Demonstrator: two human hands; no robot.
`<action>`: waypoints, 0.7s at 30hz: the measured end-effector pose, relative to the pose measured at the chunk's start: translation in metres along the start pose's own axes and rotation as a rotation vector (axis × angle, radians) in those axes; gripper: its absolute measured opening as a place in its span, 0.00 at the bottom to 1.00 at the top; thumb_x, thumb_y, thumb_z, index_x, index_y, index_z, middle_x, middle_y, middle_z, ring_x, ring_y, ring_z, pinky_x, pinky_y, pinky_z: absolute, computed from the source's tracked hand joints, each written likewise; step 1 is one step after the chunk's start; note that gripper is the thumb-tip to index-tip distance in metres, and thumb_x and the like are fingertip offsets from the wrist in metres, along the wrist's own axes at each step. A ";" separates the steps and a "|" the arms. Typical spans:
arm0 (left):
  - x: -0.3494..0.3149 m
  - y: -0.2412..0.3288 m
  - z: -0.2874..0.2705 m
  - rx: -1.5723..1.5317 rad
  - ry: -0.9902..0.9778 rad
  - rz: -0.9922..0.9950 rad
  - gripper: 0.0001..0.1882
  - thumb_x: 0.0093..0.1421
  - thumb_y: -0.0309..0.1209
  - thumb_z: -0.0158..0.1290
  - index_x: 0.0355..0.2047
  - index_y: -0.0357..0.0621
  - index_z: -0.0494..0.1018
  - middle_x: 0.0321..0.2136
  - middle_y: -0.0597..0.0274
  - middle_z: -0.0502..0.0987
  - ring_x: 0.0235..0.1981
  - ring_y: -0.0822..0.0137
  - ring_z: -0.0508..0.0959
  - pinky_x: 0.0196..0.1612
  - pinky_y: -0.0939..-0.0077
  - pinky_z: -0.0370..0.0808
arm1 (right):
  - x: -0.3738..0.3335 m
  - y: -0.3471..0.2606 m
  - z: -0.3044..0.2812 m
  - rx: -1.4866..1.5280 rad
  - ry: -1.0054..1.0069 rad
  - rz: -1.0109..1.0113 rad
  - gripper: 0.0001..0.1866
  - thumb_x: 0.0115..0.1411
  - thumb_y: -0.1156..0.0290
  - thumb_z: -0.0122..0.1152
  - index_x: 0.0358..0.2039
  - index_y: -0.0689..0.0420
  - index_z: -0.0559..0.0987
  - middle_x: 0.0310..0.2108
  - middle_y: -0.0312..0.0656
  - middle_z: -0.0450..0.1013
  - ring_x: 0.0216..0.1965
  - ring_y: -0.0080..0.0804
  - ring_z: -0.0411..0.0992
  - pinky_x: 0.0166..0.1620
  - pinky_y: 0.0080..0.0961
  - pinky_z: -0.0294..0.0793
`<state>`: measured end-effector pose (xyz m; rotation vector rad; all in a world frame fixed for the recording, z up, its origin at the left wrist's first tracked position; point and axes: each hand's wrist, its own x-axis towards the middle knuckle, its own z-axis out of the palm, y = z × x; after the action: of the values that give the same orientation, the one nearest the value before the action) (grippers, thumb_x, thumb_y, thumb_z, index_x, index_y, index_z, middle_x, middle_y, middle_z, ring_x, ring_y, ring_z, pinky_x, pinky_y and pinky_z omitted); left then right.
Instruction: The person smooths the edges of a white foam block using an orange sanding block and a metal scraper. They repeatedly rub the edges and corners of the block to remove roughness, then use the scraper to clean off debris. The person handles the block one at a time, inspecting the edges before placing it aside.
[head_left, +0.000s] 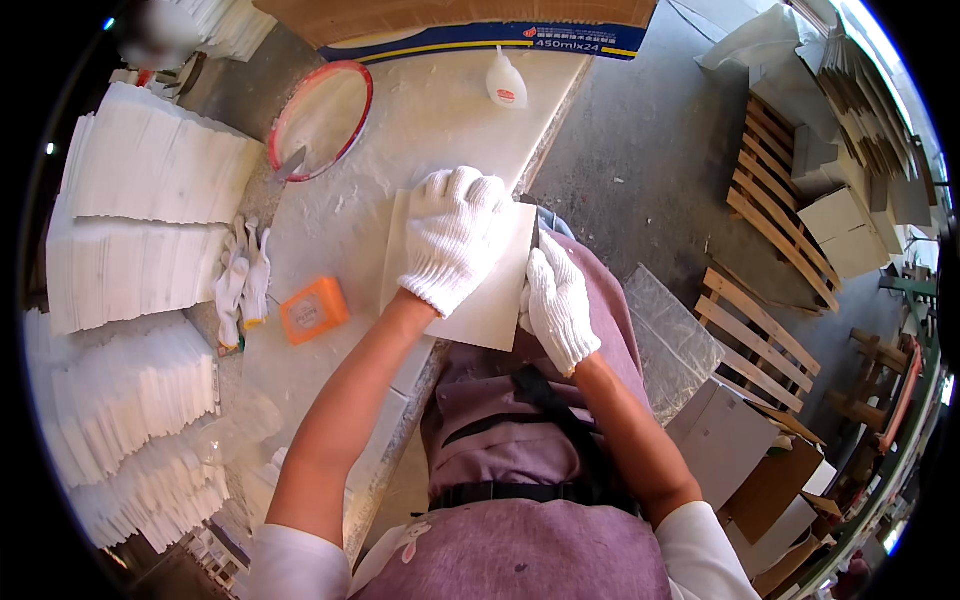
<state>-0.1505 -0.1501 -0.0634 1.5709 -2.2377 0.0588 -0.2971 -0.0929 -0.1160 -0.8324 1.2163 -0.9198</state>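
Observation:
Both my hands wear white knitted gloves. My left hand lies over a flat white board, its fingers bent down at the board's far edge. The fingertips are hidden. At the board's right edge, my right hand is closed, thumb side up, around something thin and mostly hidden. A narrow dark strip shows just beyond its fingers, and I cannot tell what it is. The board rests partly on the pale worktable and reaches over its edge above my lap. An orange box-shaped block lies left of the board.
A red-rimmed round tub with a scraper and a white squeeze bottle stand farther back. Spare gloves lie beside tall stacks of white sheets at left. A cardboard carton sits behind. Wooden pallets lie right.

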 end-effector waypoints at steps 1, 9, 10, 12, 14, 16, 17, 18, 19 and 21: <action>-0.001 -0.001 0.001 0.000 0.044 0.005 0.11 0.58 0.35 0.55 0.40 0.47 0.73 0.37 0.59 0.73 0.41 0.52 0.72 0.45 0.56 0.69 | -0.003 -0.003 -0.003 0.055 -0.002 0.073 0.19 0.69 0.65 0.47 0.55 0.61 0.71 0.27 0.42 0.77 0.20 0.30 0.74 0.25 0.25 0.73; -0.047 0.024 -0.021 -0.072 0.093 0.025 0.26 0.61 0.43 0.54 0.57 0.45 0.68 0.52 0.53 0.71 0.56 0.49 0.68 0.61 0.52 0.61 | 0.011 -0.003 -0.035 0.697 -0.172 0.274 0.16 0.67 0.62 0.53 0.49 0.58 0.72 0.34 0.41 0.75 0.31 0.33 0.77 0.31 0.25 0.77; -0.056 0.034 -0.027 -0.079 0.035 0.050 0.29 0.61 0.48 0.54 0.58 0.46 0.68 0.54 0.53 0.69 0.58 0.48 0.66 0.63 0.50 0.59 | 0.012 -0.004 -0.035 0.751 -0.233 0.248 0.16 0.67 0.62 0.54 0.50 0.58 0.72 0.38 0.43 0.76 0.35 0.35 0.78 0.35 0.27 0.78; -0.076 0.044 -0.034 -0.034 -0.099 0.077 0.39 0.57 0.60 0.51 0.60 0.47 0.66 0.59 0.54 0.64 0.61 0.48 0.61 0.65 0.46 0.54 | 0.016 -0.008 -0.027 0.813 -0.252 0.187 0.14 0.66 0.58 0.55 0.45 0.54 0.73 0.42 0.40 0.74 0.42 0.34 0.75 0.44 0.29 0.75; -0.089 0.049 -0.034 0.010 -0.130 0.044 0.46 0.50 0.63 0.57 0.62 0.47 0.64 0.60 0.53 0.64 0.63 0.46 0.60 0.66 0.44 0.52 | 0.029 -0.005 -0.028 0.913 -0.346 0.140 0.13 0.67 0.58 0.55 0.44 0.51 0.73 0.46 0.37 0.72 0.51 0.35 0.71 0.53 0.34 0.70; -0.092 0.050 -0.035 0.030 -0.138 0.002 0.49 0.47 0.64 0.59 0.63 0.47 0.63 0.61 0.53 0.62 0.64 0.45 0.58 0.66 0.43 0.51 | 0.024 -0.028 -0.029 1.004 -0.371 0.098 0.11 0.67 0.57 0.54 0.43 0.49 0.74 0.49 0.37 0.72 0.52 0.37 0.70 0.53 0.36 0.70; -0.091 0.051 -0.036 0.029 -0.151 -0.005 0.50 0.46 0.64 0.60 0.63 0.48 0.63 0.61 0.53 0.62 0.64 0.44 0.58 0.66 0.42 0.51 | 0.027 -0.023 -0.031 1.064 -0.377 0.047 0.11 0.67 0.57 0.54 0.43 0.49 0.74 0.49 0.38 0.72 0.52 0.38 0.71 0.53 0.36 0.70; -0.088 0.051 -0.037 0.026 -0.160 -0.008 0.51 0.44 0.64 0.60 0.63 0.48 0.62 0.62 0.53 0.61 0.65 0.44 0.57 0.66 0.41 0.50 | 0.027 -0.022 -0.035 1.102 -0.320 0.096 0.11 0.67 0.57 0.54 0.43 0.48 0.74 0.51 0.39 0.72 0.53 0.40 0.70 0.55 0.37 0.71; -0.087 0.051 -0.039 0.030 -0.180 0.006 0.51 0.44 0.64 0.60 0.63 0.48 0.62 0.62 0.53 0.61 0.65 0.43 0.56 0.66 0.40 0.49 | 0.026 -0.020 -0.038 1.110 -0.327 0.082 0.12 0.66 0.57 0.55 0.44 0.48 0.75 0.51 0.39 0.72 0.54 0.41 0.70 0.56 0.38 0.70; -0.086 0.050 -0.042 0.037 -0.220 0.035 0.52 0.44 0.65 0.60 0.64 0.49 0.62 0.63 0.53 0.60 0.66 0.42 0.55 0.66 0.38 0.48 | 0.024 -0.017 -0.041 1.129 -0.337 0.054 0.14 0.65 0.56 0.57 0.45 0.49 0.75 0.51 0.40 0.73 0.55 0.42 0.70 0.58 0.41 0.70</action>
<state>-0.1587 -0.0444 -0.0450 1.6272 -2.4447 -0.0664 -0.3371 -0.1237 -0.1164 -0.0227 0.2883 -1.1596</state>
